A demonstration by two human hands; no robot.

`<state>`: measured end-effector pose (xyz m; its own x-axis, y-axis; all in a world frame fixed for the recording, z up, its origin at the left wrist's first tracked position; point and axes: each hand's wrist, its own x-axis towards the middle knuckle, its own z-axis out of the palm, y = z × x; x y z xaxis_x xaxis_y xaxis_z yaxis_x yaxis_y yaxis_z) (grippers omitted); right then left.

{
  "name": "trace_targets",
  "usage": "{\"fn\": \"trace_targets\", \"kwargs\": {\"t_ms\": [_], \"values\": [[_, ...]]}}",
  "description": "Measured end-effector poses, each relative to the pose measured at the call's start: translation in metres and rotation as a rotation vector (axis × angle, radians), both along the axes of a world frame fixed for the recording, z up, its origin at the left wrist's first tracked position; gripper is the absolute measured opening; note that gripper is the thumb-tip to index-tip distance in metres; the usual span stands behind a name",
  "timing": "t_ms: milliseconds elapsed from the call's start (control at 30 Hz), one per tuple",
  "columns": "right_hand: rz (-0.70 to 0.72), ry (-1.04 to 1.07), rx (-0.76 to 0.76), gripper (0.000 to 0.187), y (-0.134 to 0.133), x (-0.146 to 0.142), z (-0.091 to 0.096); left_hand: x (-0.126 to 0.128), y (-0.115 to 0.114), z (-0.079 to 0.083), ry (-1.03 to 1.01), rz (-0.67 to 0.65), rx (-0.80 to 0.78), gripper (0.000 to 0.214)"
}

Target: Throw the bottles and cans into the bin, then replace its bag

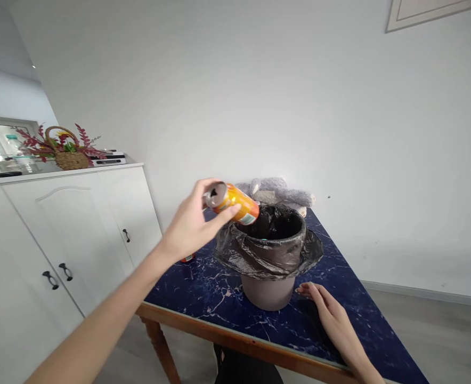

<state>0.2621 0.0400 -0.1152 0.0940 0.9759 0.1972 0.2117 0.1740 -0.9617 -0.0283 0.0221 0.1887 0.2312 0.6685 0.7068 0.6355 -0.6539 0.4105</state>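
Note:
My left hand is closed around an orange drink can. The can lies tilted on its side, its opened top toward the left and its base over the left rim of a bin. That bin is greyish-brown, lined with a black plastic bag folded out over its rim, and stands on the table. My right hand rests on the tabletop just right of the bin, fingers loosely bent and holding nothing. Part of a red object shows behind my left forearm; the rest is hidden.
The table has a dark blue marbled top and a wooden edge. A grey plush toy lies behind the bin near the wall. To the left, a white cabinet bears a wicker basket with red-leaved plants and a clear bottle.

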Motion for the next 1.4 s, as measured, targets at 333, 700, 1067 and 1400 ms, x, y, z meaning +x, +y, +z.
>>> {"fn": "trace_targets", "kwargs": {"t_ms": [333,700,1067,1400], "values": [[0.009,0.019,0.013,0.059,0.000,0.001,0.001,-0.042,0.070,-0.046,0.081,0.175,-0.059,0.053],[-0.005,0.000,0.014,0.059,0.002,0.000,0.000,-0.177,0.122,-0.149,0.293,0.627,-0.393,0.069],[-0.003,-0.008,0.001,0.058,0.002,0.001,-0.001,-0.124,0.079,-0.081,-0.166,0.466,0.038,0.075],[0.007,-0.018,0.009,0.058,0.002,0.001,-0.003,0.034,0.042,-0.026,-0.016,-0.120,-0.010,0.066]]}}
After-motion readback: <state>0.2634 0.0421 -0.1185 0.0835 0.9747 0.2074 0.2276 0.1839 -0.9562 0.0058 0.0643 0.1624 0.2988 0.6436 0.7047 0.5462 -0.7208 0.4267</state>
